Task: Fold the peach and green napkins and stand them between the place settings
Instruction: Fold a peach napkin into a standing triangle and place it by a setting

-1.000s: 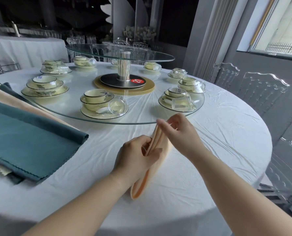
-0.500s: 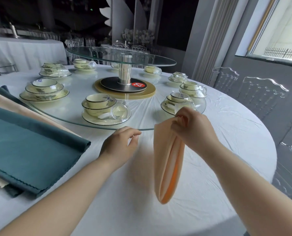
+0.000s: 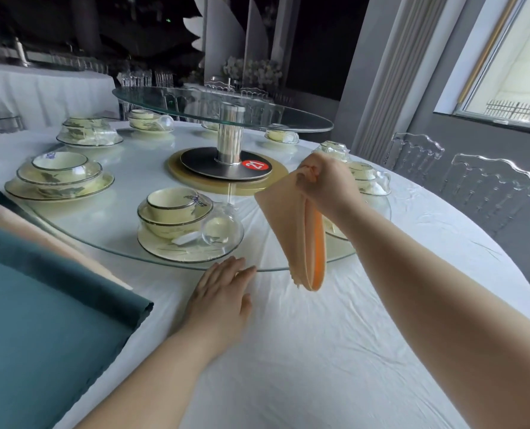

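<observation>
Bowls (image 3: 174, 215) sit stacked on a plate (image 3: 164, 253) beside a white spoon (image 3: 187, 239) and a glass (image 3: 222, 232) tipped on its side, all on the glass turntable (image 3: 103, 224). Right of them, the right hand (image 3: 327, 182) pinches the folded peach napkin (image 3: 288, 230) by its top, and it hangs over the turntable's near rim. The left hand (image 3: 222, 294) lies flat and empty on the tablecloth (image 3: 319, 351). The green napkins (image 3: 41, 320) lie at left.
</observation>
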A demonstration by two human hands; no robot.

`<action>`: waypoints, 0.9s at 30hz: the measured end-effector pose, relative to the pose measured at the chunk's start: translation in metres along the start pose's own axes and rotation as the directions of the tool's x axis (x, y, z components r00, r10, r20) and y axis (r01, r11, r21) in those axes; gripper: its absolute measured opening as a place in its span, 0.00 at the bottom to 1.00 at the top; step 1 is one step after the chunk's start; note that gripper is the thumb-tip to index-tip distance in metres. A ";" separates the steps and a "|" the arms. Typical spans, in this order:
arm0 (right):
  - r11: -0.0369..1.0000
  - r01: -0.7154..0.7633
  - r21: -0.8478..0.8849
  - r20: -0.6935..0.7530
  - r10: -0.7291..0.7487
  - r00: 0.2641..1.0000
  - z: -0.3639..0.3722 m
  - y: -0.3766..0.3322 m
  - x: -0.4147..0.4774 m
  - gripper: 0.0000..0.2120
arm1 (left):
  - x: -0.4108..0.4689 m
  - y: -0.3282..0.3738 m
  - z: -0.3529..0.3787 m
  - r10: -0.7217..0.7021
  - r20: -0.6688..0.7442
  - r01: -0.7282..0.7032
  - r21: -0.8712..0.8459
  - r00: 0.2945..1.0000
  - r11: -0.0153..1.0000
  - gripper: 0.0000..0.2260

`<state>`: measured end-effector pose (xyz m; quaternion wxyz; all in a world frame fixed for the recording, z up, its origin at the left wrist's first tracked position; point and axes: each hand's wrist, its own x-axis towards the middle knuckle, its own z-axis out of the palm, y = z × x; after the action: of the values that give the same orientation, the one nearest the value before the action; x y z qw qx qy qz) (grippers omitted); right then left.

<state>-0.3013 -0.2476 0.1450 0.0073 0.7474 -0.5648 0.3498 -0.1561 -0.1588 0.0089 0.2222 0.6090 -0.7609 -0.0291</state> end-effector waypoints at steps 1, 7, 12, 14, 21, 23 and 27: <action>1.000 -0.013 -0.004 -0.006 0.013 1.000 0.006 -0.001 0.007 0.12 | 0.001 -0.001 0.000 0.005 -0.006 -0.005 -0.006 1.000 1.000 0.34; 0.996 -0.089 0.027 0.020 0.089 0.996 0.042 -0.006 0.023 0.12 | -0.001 0.001 -0.006 -0.002 0.005 0.002 0.013 1.000 1.000 0.38; 0.967 -0.205 0.150 0.044 0.201 0.979 0.060 0.002 0.007 0.23 | 0.001 0.001 -0.006 -0.023 -0.031 0.022 -0.027 0.999 0.999 0.23; 0.954 -0.237 0.186 0.013 0.238 0.971 0.062 0.002 -0.007 0.30 | 0.000 0.002 -0.004 0.022 -0.057 -0.022 0.000 0.998 1.000 0.21; 0.918 -0.392 -0.050 0.019 0.394 0.919 0.080 -0.008 -0.050 0.26 | -0.001 0.006 -0.004 -0.019 -0.035 0.017 -0.047 0.999 0.999 0.30; 0.905 -0.423 -0.054 0.017 0.424 0.906 0.085 -0.008 -0.050 0.23 | -0.002 0.002 0.000 0.004 -0.029 -0.005 -0.032 1.000 0.999 0.33; 0.888 -0.456 -0.049 -0.019 0.456 0.890 0.092 -0.004 -0.044 0.18 | 0.001 0.002 -0.001 0.011 -0.025 -0.012 -0.069 1.000 0.998 0.41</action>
<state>-0.2555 -0.2469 0.0537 -0.0536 0.5923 -0.7333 0.3295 -0.1575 -0.1586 0.0107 0.2524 0.5969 -0.7601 -0.0466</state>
